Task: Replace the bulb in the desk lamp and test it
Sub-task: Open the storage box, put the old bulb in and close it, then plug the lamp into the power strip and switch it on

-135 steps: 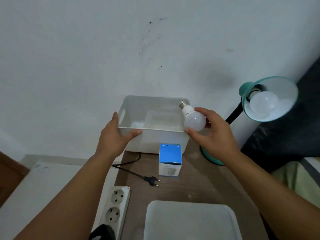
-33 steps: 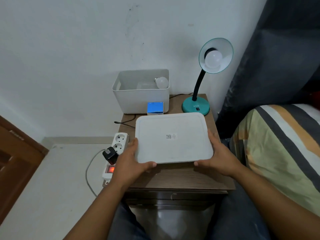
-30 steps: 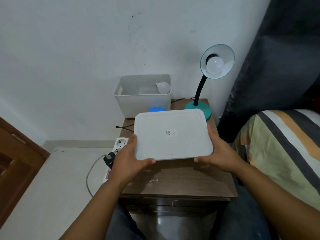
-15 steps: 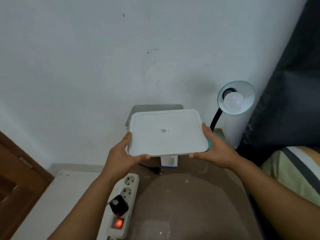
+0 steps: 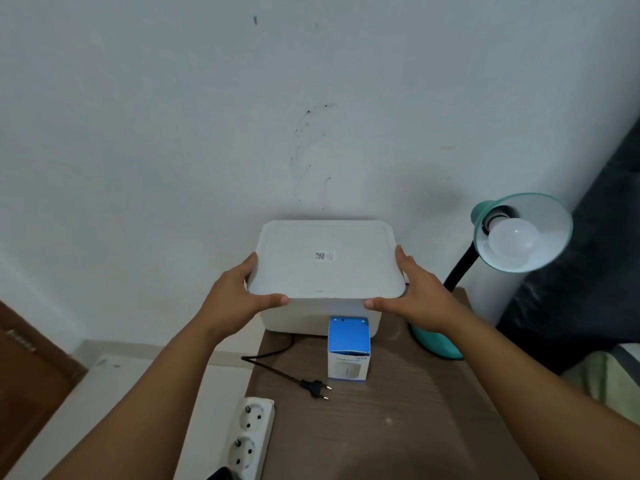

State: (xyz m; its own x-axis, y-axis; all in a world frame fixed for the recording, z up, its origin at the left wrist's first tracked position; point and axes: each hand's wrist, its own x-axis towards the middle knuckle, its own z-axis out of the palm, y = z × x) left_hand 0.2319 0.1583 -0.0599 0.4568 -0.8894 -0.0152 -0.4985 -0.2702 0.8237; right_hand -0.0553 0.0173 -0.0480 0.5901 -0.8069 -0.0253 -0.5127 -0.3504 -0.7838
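One bulb (image 5: 513, 242) sits screwed into the desk lamp (image 5: 521, 233) at right of frame: frosted white globe, unlit, neck seated in the dark socket inside the teal shade, which tilts toward the camera. Black gooseneck drops behind the right forearm to a teal base (image 5: 438, 344) at the right edge of the tabletop (image 5: 398, 427).

Lamp plug (image 5: 316, 389) lies loose on the tabletop, prongs pointing right, cord trailing back under the bin; not in the power strip (image 5: 247, 438), which hangs off the lower-left edge. Judgement: testing not yet possible.

Centre frame, both hands on the white lid (image 5: 327, 261), set flat atop the white storage bin (image 5: 320, 315) against the wall. Left hand (image 5: 239, 296) wraps the lid's left edge, thumb along the front rim; right hand (image 5: 417, 292) mirrors it on the right. Fingers of both closed on the lid edges, likely pressing it square onto the bin so it seats evenly. Bin contents hidden.

Blue-topped bulb carton (image 5: 349, 348) stands upright just in front of the bin, touching or nearly so; cannot tell which.
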